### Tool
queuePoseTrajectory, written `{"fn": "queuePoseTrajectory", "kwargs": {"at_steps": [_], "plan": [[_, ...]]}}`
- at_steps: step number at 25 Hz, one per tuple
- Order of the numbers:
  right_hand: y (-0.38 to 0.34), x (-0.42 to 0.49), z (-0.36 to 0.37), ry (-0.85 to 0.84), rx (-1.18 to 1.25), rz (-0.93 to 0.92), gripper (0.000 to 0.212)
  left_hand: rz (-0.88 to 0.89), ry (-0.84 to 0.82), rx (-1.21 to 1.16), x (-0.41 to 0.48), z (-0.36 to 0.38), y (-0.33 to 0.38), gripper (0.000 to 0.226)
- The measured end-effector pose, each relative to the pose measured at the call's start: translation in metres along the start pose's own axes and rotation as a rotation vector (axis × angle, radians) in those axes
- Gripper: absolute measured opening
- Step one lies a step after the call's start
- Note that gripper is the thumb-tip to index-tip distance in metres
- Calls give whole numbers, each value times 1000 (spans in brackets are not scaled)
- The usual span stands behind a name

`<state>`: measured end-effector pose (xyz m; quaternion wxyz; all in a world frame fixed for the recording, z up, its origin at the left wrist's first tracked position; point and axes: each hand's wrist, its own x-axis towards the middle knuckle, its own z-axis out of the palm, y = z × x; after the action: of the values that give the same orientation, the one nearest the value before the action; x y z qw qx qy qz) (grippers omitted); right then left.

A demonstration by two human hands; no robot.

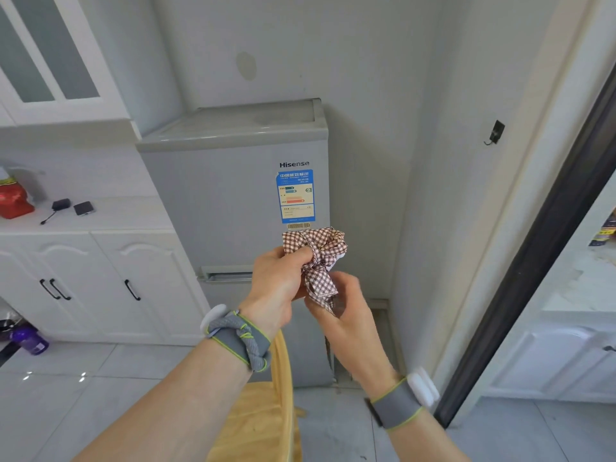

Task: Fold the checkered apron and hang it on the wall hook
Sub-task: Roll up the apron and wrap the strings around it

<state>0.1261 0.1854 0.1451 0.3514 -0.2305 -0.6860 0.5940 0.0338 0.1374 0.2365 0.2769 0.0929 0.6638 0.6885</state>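
small kitchen corner, grey fridge [233, 201] by white cabinets [100, 281], wall hook [495, 132] bare, left hand [276, 281] and right hand [346, 315] both gripping bunched checkered apron [316, 258], tiled floor [66, 388]

Grey fridge [230, 208] between white cabinets [100, 261] and pale wall [373, 78] — glossy tiled floor [66, 401]

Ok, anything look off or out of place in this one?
The checkered apron is a crumpled wad rather than a neat fold, gripped by the left hand and right hand; the wall hook is bare.

Hook [495, 132] right of fridge [233, 201]
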Motion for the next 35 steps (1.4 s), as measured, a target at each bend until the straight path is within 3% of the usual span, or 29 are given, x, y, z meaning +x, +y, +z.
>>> {"fn": "queuePoseTrajectory", "kwargs": {"at_steps": [4,7,10,12,14,17,18,20,23,25,27,29,31,33,35], "plan": [[-1,-1,-20,-455,326,111,30,28,1,33,-1,-5,0,1],[-3,1,-38,-586,529,253,36,39,-20,60,-2,-10,1,3],[0,12,-60,-491,432,375,28,58,-19,150,1,-16,-2,2],[4,21,-67,-356,264,308,23,59,-17,187,1,-17,-5,1],[10,32,-71,-90,110,231,26,46,-11,217,1,-16,-8,2],[17,28,-62,390,-494,-3,7,-32,2,125,-2,-7,-10,6],[14,14,-52,483,-556,-115,16,-65,-1,66,-4,-3,-11,7],[1,-21,-20,419,-396,-271,25,-113,-5,-52,-6,4,-13,6],[-18,-41,13,11,-22,-68,27,-120,8,-153,-7,8,-15,3],[-17,-33,14,-81,44,73,12,-100,-10,-155,-8,7,-15,3],[-16,-28,6,-70,23,128,27,-70,-47,-96,-10,5,-13,2],[-20,-31,-9,-9,-208,33,34,-15,-64,14,-8,0,-15,4],[-31,-34,-24,-67,-522,-127,31,51,-57,105,-7,-7,-19,7],[-47,-35,-32,-181,-878,-314,32,117,-30,188,-8,-10,-25,14],[-62,-27,-36,-127,-1085,-550,31,176,-5,275,-11,-9,-30,19]]}}
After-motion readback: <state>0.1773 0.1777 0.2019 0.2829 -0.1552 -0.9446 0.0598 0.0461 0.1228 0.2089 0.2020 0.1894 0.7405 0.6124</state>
